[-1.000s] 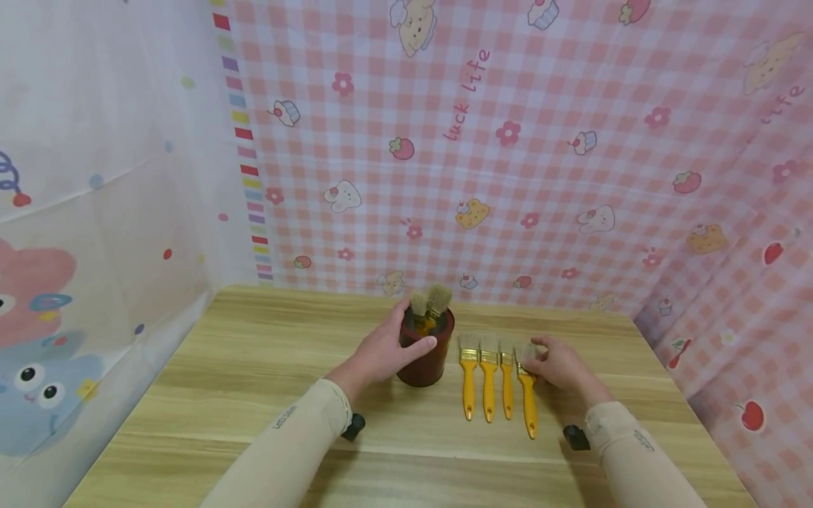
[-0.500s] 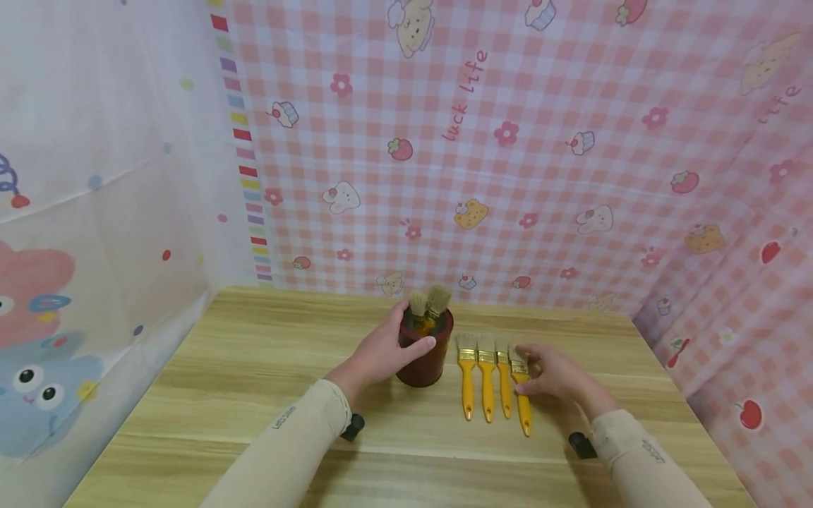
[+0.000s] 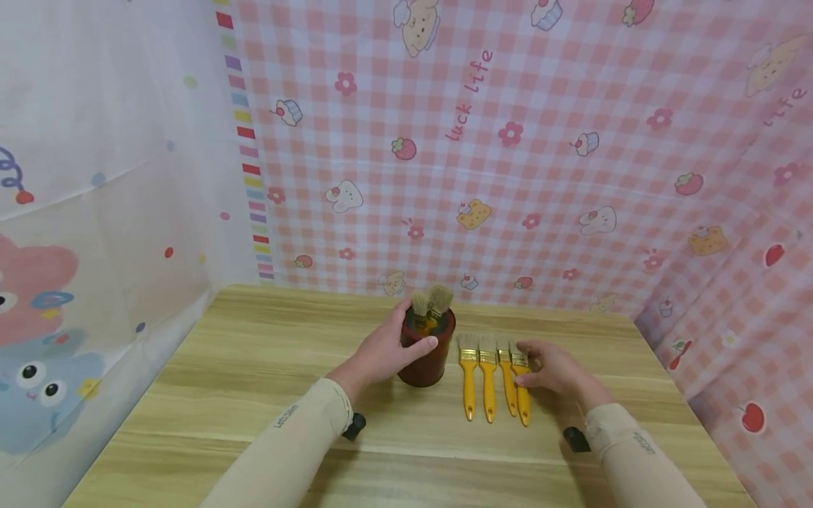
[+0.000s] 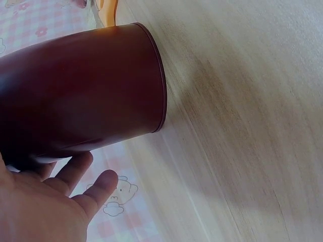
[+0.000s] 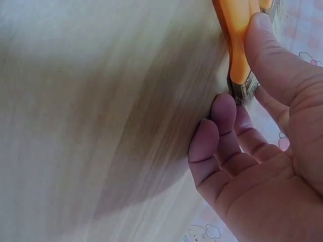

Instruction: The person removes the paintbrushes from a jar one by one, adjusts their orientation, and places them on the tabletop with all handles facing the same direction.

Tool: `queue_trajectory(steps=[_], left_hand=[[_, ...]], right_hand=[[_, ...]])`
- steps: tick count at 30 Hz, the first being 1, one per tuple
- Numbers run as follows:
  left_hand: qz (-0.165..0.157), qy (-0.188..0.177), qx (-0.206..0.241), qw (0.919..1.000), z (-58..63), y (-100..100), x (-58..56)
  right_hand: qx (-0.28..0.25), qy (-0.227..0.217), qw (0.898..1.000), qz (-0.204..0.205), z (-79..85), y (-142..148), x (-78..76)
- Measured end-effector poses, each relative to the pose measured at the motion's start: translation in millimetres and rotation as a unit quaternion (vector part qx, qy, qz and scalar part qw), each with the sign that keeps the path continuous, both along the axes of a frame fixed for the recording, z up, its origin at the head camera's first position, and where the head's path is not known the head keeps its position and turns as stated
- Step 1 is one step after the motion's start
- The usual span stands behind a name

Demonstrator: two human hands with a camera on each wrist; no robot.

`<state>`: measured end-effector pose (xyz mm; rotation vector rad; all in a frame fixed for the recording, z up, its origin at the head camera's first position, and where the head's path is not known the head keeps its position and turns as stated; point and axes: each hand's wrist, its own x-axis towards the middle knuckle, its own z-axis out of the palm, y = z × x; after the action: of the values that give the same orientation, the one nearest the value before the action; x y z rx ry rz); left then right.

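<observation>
With thumb and fingers spread around it, my left hand (image 3: 381,353) holds an upright dark red cylindrical cup (image 3: 422,367), which fills much of the left wrist view. Two paintbrushes (image 3: 440,302) stand in it, bristles up. To its right, several flat paintbrushes (image 3: 488,388) with yellow-orange handles lie side by side, bristles toward the back. My right hand (image 3: 559,367) pinches the rightmost paintbrush (image 3: 524,406) near its metal band. The right wrist view shows my thumb against its handle (image 5: 236,45). This paintbrush touches its left neighbour (image 3: 509,384); the fingers cover part of its bristles.
All of this stands on a light wood-grain table (image 3: 254,395). A pink checked cloth (image 3: 444,176) hangs behind its back edge, and more printed cloth closes off the left and right sides.
My right hand has gone from the bristles to a pinch on the rightmost paintbrush. That brush slid left and slightly back against its neighbour, which now tilts a little. My left hand stayed put.
</observation>
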<state>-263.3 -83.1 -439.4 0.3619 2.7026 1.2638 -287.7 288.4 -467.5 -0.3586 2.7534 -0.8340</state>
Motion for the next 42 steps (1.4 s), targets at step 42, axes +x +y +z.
queue_trajectory(steps=[42], left_hand=[[0.002,0.001,0.008,1.0000,0.1,0.4,0.7]], right_hand=[[0.001,0.003,1.000,-0.001,-2.4,-2.0,0.3]])
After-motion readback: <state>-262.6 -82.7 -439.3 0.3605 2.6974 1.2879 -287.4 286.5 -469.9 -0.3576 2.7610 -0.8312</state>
